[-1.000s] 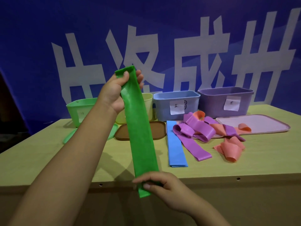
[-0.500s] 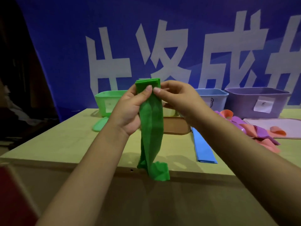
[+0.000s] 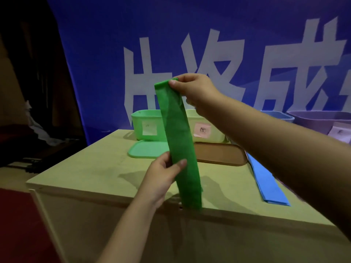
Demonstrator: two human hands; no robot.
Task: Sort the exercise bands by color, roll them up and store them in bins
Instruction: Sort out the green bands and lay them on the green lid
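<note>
I hold the green band [image 3: 177,143] up in front of me, above the near edge of the table [image 3: 91,173], hanging almost straight with its lower end down by the table's front edge. It looks light, thin and floppy, slightly translucent, likely a bit tacky rather than slick, so I judge it will sag and twist unless kept taut; the ends are the places to take it, and rolling should start from 1 end. My right hand [image 3: 195,90] is raised, pinching the top edge between thumb and fingers, wrist bent down. My left hand [image 3: 161,177] is lower, palm turned in, thumb pressed across the front of the band partway down and fingers curled behind it. Behind the band stands the green bin [image 3: 146,124] with its lid [image 3: 146,150] lying in front. A blue band [image 3: 266,181] lies flat on the table to the right.
</note>
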